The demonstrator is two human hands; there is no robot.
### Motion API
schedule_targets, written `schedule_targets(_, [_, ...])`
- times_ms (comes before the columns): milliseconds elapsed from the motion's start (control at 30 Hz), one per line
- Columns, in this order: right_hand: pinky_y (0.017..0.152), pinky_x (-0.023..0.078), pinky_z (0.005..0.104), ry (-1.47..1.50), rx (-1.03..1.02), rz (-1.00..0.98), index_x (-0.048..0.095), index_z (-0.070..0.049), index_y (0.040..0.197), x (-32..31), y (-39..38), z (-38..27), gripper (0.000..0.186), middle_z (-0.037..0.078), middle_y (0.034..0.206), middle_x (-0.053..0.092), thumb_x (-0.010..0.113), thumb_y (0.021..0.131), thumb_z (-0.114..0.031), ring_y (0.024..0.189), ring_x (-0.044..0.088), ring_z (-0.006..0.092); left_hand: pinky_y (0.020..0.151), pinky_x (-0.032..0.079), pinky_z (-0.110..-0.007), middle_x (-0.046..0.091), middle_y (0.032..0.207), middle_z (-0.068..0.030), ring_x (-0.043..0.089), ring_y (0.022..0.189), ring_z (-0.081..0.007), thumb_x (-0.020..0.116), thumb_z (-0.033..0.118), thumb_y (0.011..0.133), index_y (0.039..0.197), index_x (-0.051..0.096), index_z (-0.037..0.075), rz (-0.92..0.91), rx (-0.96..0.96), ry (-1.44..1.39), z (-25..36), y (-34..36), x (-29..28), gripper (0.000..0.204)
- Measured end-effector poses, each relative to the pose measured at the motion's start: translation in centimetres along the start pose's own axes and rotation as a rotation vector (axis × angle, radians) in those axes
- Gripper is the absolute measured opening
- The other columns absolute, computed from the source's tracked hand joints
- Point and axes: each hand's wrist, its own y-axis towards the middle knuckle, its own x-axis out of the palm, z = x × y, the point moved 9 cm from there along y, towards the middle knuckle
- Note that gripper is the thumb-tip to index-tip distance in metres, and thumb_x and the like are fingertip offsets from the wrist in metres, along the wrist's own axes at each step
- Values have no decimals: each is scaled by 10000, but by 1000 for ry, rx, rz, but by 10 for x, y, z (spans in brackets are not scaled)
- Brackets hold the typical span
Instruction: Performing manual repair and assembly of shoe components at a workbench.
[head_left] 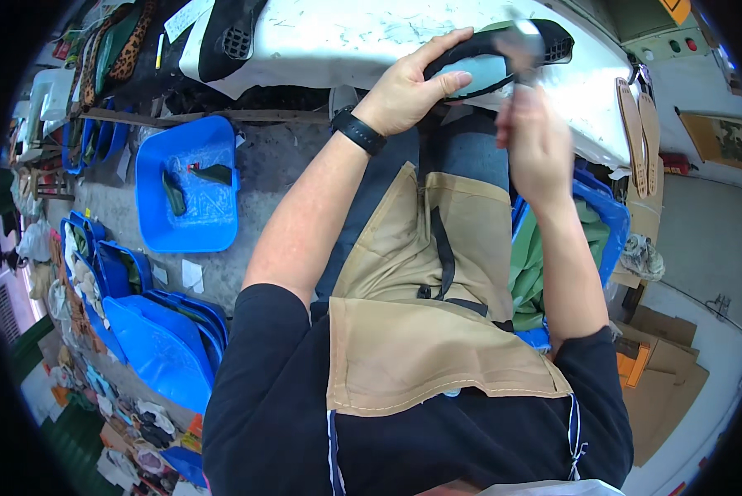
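My left hand (420, 83) grips a black shoe piece (480, 73) over the white bench top, thumb on its pale blue underside. A black grid-patterned patch shows at the piece's right end. My right hand (538, 145) is closed on the handle of what looks like a hammer (526, 43), its shiny metal head smeared by motion above the shoe piece. Whether the head touches the shoe piece, I cannot tell.
Another black shoe piece (237, 37) lies on the bench's (338, 41) left end. A blue bin (187, 240) holding dark pieces stands on the floor at left. Blue bins (160, 339) cluster lower left. Green cloth (540, 256) fills one beside my right arm. Tan strips (633, 132) hang at right.
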Motion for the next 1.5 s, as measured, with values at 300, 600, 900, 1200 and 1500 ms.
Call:
schedule_targets(300, [563,421,267,172,112,5,593,-55,874,-17,7,-14,416,39,697,574,458,1128,-355,583,519,127,1076,523,-338,594,1507,-96,613,1284,-256,716,232,1008,1569,516,177,32,-71,-66,-7,0,-3,598])
schedule_targets(600, [670,496,391,111,-36,216,661,4,939,-40,12,-13,439,121,706,587,495,1110,-363,690,586,270,1087,515,-351,605,1486,-102,617,1276,-266,714,259,1012,1557,534,182,29,-165,-206,-12,6,-1,579])
schedule_targets(900, [509,428,272,118,300,-15,620,-55,816,-21,30,21,513,38,679,568,469,1118,-441,537,508,131,1088,512,-359,616,1468,-121,615,1278,-290,710,294,1019,1546,553,205,90,-189,-229,-28,6,-7,557])
schedule_targets(1200, [484,447,272,211,283,-110,622,-48,846,-63,38,23,511,50,683,593,490,1108,-465,509,543,134,978,614,-421,583,1430,-210,624,1276,-343,703,252,1024,1591,431,67,152,-323,-718,-15,-8,-7,655])
schedule_targets(1500, [570,520,274,792,308,-62,699,-32,952,-10,31,64,412,108,902,756,570,1080,-401,609,641,139,1201,380,-400,282,1699,-211,403,1494,-316,699,114,950,1697,138,72,-249,-364,-397,9,-151,60,935])
